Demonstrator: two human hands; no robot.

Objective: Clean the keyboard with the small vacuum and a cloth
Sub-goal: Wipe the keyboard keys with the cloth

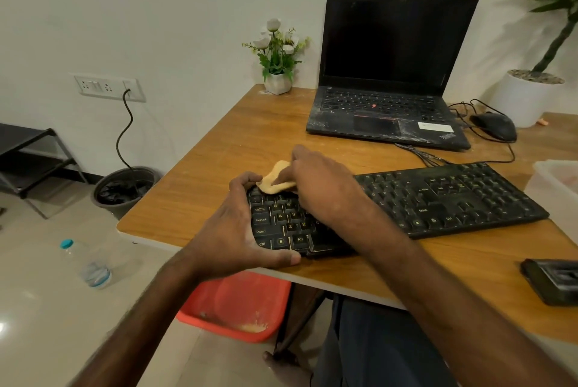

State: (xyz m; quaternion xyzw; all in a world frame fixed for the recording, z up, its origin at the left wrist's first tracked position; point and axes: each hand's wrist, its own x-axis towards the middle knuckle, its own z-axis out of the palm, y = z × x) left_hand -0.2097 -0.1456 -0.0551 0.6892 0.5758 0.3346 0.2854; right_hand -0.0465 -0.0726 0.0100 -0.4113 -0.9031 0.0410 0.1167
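On the desk (219,142), left hand (233,230) grips the keyboard (453,196) end, right hand (325,186) pinches the cloth (275,181) against it.

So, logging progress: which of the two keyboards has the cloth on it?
The separate black keyboard in front, under the yellow cloth; the laptop behind has none.
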